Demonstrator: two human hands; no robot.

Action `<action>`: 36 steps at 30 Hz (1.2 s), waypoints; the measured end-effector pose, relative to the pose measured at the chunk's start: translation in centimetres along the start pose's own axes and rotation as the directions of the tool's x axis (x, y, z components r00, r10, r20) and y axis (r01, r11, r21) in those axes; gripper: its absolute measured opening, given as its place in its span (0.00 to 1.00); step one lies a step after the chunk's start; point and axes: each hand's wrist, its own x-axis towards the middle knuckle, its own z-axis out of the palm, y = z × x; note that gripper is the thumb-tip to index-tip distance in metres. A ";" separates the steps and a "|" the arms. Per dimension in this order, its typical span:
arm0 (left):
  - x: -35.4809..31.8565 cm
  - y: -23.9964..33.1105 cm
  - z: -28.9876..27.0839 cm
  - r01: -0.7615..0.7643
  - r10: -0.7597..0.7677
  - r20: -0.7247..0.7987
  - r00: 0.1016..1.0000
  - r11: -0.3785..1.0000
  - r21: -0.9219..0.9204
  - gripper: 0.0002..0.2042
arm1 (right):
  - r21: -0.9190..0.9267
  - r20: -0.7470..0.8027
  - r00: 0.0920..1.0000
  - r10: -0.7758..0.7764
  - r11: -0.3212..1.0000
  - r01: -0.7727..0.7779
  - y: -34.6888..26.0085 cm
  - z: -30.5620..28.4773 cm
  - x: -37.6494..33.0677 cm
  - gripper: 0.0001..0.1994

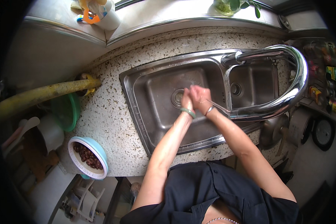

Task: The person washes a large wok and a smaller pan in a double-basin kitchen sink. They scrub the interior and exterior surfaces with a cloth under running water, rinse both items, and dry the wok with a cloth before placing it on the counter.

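Observation:
My left hand (187,100) and my right hand (200,96) press together over the large basin of the steel sink (147,108), just above its round drain (177,98). Both are wet, and motion smears their fingers, so I cannot make out how they are bent. A thin stream of water (220,106) runs from the curved chrome faucet (261,112) onto my right hand. A green bangle (188,112) circles my left wrist; a silver bracelet (209,110) is on the right one.
On the speckled counter (119,149) at left stands a white and light-blue bowl (103,153) of dark brown round pieces (87,156). A yellow pipe (44,95) rises behind it, near a green basin (76,112). A pot lid (274,130) leans right of the sink.

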 end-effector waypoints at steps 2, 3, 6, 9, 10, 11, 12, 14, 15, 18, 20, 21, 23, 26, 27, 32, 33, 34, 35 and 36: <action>0.7 -1.2 -1.9 -0.003 0.014 -0.034 0.999 0.954 0.299 0.18 | -0.175 0.009 0.979 0.206 0.964 -0.201 2.9 -0.2 1.7 0.13; 1.0 -1.0 -1.6 0.027 -0.015 -0.045 0.999 0.958 0.285 0.16 | -0.200 0.008 0.987 0.158 0.968 -0.153 2.7 0.1 1.7 0.13; 0.5 -0.1 -1.6 0.119 -0.087 -0.140 0.986 0.964 0.239 0.17 | -0.214 0.017 1.000 0.000 0.977 0.004 1.9 0.8 0.3 0.14; 5.3 0.5 -8.2 0.158 -0.046 0.496 0.867 0.970 -0.186 0.15 | -0.043 0.083 0.980 -0.181 0.982 0.185 -1.8 2.9 -3.3 0.15; 5.1 0.5 -7.7 0.110 -0.064 0.423 0.904 0.990 -0.085 0.14 | -0.008 0.082 0.978 -0.189 0.982 0.191 -2.1 2.9 -3.9 0.15; 4.5 1.0 -7.4 0.066 -0.072 0.340 0.938 0.997 0.028 0.13 | 0.037 0.088 0.987 -0.137 0.990 0.134 -2.2 2.5 -3.7 0.15; 3.8 1.5 -6.6 0.047 -0.086 0.262 0.961 0.987 0.150 0.11 | 0.014 0.093 0.989 -0.112 0.994 0.112 -1.1 2.5 -3.2 0.16; 0.5 0.8 -2.3 0.121 -0.118 0.041 0.992 0.989 -0.082 0.10 | -0.025 0.102 0.992 -0.068 0.997 0.071 1.8 2.5 -0.5 0.17; 0.5 -0.7 -2.9 0.064 -0.062 -0.050 0.997 0.997 0.046 0.10 | -0.101 0.100 0.995 0.008 0.995 0.002 2.3 1.7 0.9 0.18; 3.1 -1.5 -4.5 0.088 -0.088 -0.009 0.996 0.995 0.043 0.13 | -0.253 0.068 0.996 0.061 0.966 -0.042 2.0 1.4 2.6 0.18; 1.3 0.2 -2.7 0.146 -0.141 -0.043 0.989 0.968 0.204 0.13 | -0.267 0.025 0.997 0.076 0.961 -0.067 2.5 1.6 1.7 0.18; 0.9 1.4 -1.5 0.156 -0.146 -0.058 0.988 0.948 0.276 0.13 | -0.213 0.021 1.000 0.013 0.977 -0.008 2.2 1.9 0.9 0.17; 5.3 -0.5 -7.7 0.061 0.008 0.515 0.857 0.991 -0.117 0.14 | -0.073 0.103 0.990 -0.095 0.992 0.102 -0.7 2.8 -0.6 0.16; 2.8 0.5 -6.3 0.057 -0.007 0.504 0.864 0.995 -0.084 0.14 | -0.014 0.105 0.992 -0.066 0.998 0.068 0.0 2.8 -0.6 0.17; 0.5 0.6 -3.9 0.025 -0.028 0.170 0.985 0.999 0.020 0.14 | 0.015 0.107 0.993 -0.048 0.999 0.047 0.1 2.9 -1.2 0.17; -0.9 1.2 -2.5 0.035 -0.035 -0.005 0.999 0.988 0.152 0.15 | 0.004 0.205 0.917 0.343 0.936 -0.352 8.2 1.5 3.3 0.26; -0.8 1.8 -2.4 0.056 -0.057 0.021 0.998 0.998 0.032 0.15 | 0.135 0.238 0.893 0.381 0.898 -0.419 9.0 1.1 3.0 0.28; -0.2 2.4 -3.3 0.040 -0.038 0.020 0.999 0.996 -0.085 0.16 | 0.335 0.432 0.764 0.479 0.701 -0.629 7.5 0.4 2.7 0.27; 0.4 3.4 -4.4 0.053 -0.052 0.011 0.999 0.992 -0.111 0.15 | 0.353 0.468 0.768 0.438 0.704 -0.617 5.8 -0.4 2.1 0.26; 0.7 4.5 -5.0 0.071 -0.071 0.009 0.997 0.988 -0.135 0.14 | 0.372 0.495 0.772 0.399 0.705 -0.604 3.1 -1.3 1.4 0.25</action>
